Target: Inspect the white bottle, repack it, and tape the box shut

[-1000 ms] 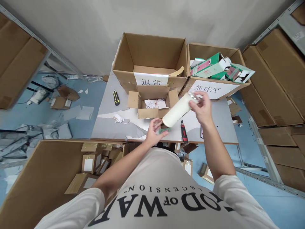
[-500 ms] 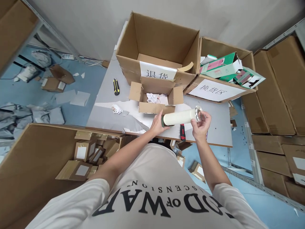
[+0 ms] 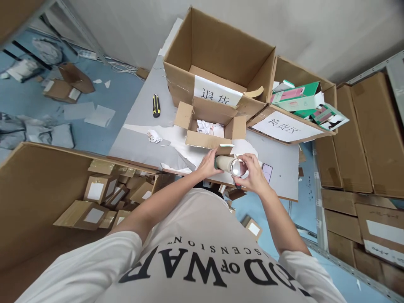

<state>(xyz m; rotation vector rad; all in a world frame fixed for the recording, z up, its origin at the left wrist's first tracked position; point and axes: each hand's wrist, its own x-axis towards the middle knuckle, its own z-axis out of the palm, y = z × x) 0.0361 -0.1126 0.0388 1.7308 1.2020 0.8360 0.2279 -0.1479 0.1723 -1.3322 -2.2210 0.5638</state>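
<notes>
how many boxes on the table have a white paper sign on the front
2. The big open box at the table's far edge, behind the small open carton, carries one sign; the box of green packages to its right carries the other. More signs may be hidden on other faces.

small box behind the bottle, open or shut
Open. The small cardboard box on the table has all its flaps spread outward, and crumpled white paper shows inside.

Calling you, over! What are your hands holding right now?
Left hand and right hand both grip the cream bottle. Shiny end faces camera. Small open box just beyond, nothing between.
</notes>
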